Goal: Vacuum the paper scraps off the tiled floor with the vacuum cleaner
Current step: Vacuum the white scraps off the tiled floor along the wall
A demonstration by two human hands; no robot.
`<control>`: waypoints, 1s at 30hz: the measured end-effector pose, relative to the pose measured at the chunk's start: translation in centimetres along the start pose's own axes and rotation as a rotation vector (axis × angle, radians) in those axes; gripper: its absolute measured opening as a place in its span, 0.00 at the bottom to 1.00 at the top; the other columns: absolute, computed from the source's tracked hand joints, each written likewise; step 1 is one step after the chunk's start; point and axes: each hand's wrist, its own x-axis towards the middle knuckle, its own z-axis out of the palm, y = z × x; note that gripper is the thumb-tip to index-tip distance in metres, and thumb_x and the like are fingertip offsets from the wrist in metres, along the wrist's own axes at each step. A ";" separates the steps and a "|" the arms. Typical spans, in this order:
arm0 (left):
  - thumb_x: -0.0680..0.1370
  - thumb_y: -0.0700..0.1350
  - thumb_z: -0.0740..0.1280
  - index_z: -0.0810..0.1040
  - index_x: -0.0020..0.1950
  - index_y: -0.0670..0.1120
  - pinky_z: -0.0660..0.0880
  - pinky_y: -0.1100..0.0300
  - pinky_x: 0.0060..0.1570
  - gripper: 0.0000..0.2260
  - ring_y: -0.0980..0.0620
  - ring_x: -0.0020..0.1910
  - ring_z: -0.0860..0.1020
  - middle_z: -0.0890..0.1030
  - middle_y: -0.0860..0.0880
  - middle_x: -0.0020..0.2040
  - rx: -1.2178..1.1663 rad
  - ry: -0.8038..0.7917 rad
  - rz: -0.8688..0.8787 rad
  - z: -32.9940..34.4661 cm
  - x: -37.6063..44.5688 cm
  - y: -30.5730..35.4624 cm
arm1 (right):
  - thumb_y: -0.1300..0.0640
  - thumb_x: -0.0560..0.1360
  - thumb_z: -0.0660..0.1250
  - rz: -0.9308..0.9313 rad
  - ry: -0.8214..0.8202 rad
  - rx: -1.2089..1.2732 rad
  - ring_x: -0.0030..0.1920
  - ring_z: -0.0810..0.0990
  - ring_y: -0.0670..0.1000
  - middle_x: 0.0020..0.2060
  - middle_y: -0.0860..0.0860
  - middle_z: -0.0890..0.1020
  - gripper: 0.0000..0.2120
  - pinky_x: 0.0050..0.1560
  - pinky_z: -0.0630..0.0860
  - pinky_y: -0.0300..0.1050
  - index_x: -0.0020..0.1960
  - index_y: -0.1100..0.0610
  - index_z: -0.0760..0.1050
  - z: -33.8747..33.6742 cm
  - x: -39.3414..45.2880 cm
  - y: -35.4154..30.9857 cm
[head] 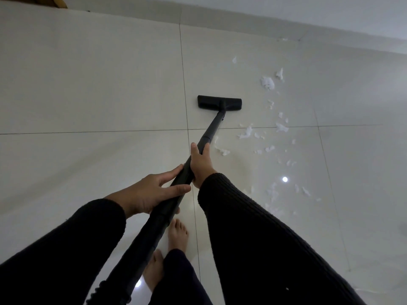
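A black vacuum wand (211,128) runs from my lap out to a flat black floor head (219,102) resting on the pale tiled floor (99,84). My right hand (200,164) grips the wand higher up, fingers wrapped round it. My left hand (149,192) holds the wand just behind, thumb and fingers loosely around the tube. White paper scraps (267,82) lie in a scattered band to the right of the head, with more scraps (246,133) beside the wand and others (273,192) near my right forearm.
A white wall and skirting (286,20) run along the far edge of the floor. My bare feet (177,235) stand under the wand. A ceiling light reflects as a bright spot (284,179) on the glossy tile. A brown object (55,1) sits at the top left corner.
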 end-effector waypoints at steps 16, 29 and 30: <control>0.75 0.52 0.68 0.60 0.74 0.62 0.78 0.60 0.28 0.30 0.53 0.29 0.82 0.83 0.49 0.31 -0.021 0.015 -0.005 4.7 -4.7 -7.0 | 0.44 0.82 0.56 0.021 0.005 -0.031 0.71 0.69 0.58 0.76 0.52 0.63 0.32 0.69 0.71 0.59 0.80 0.41 0.42 -1.4 -5.5 7.6; 0.76 0.52 0.66 0.58 0.75 0.61 0.76 0.64 0.25 0.30 0.56 0.27 0.82 0.83 0.51 0.27 0.017 0.047 -0.029 10.7 -7.3 -9.7 | 0.43 0.82 0.56 0.047 -0.032 -0.047 0.69 0.71 0.58 0.76 0.51 0.63 0.32 0.67 0.73 0.61 0.79 0.39 0.41 -5.4 -8.6 12.1; 0.76 0.52 0.66 0.58 0.75 0.61 0.76 0.65 0.25 0.30 0.56 0.26 0.82 0.83 0.52 0.27 0.017 0.051 -0.028 11.1 -7.5 -10.0 | 0.43 0.82 0.56 0.048 -0.033 -0.041 0.70 0.70 0.58 0.76 0.50 0.63 0.32 0.67 0.73 0.61 0.79 0.39 0.40 -5.8 -8.8 12.4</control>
